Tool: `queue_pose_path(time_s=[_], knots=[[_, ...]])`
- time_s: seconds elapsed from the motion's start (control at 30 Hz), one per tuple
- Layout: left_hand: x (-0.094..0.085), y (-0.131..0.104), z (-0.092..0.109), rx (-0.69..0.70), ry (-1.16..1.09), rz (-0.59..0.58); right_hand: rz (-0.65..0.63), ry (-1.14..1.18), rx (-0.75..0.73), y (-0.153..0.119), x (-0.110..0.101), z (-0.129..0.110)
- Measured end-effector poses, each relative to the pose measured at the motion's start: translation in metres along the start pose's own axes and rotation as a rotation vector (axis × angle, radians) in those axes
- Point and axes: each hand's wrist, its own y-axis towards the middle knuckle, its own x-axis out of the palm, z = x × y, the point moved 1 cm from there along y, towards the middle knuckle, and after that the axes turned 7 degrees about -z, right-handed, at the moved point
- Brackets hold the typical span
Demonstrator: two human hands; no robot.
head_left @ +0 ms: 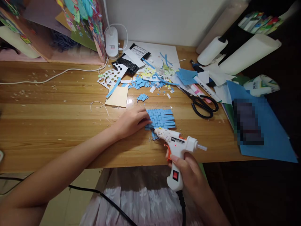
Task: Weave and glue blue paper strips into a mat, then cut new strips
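Observation:
My right hand (188, 164) is closed round the grip of a white hot glue gun (177, 144) with an orange trigger. Its red switch and a small red light show, and a clear glue stick juts from the back. The nozzle touches or hovers just over the lower left edge of a woven blue paper mat (161, 118), which lies flat on the table with loose strip ends on its right. My left hand (136, 121) grips the mat's left edge, thumb and fingers closed together there. Beneath the nozzle, a blue strip end sticks out with thin glue strings near it.
Blue, yellow and white paper scraps (150, 81) lie behind the mat. Black-handled scissors (202, 105) rest to the right, near blue sheets (263, 125) bearing a blurred dark object. A cream square (117, 96) lies left of centre. The gun's black cord (103, 196) crosses my lap.

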Motion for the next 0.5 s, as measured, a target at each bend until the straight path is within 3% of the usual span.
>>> queue_pose_path(time_s=[0.5], knots=[[-0.0002,0.0002,0.0014,0.000,0.023,0.002,0.067,-0.015,0.001,-0.0025,0.0011,-0.0050]])
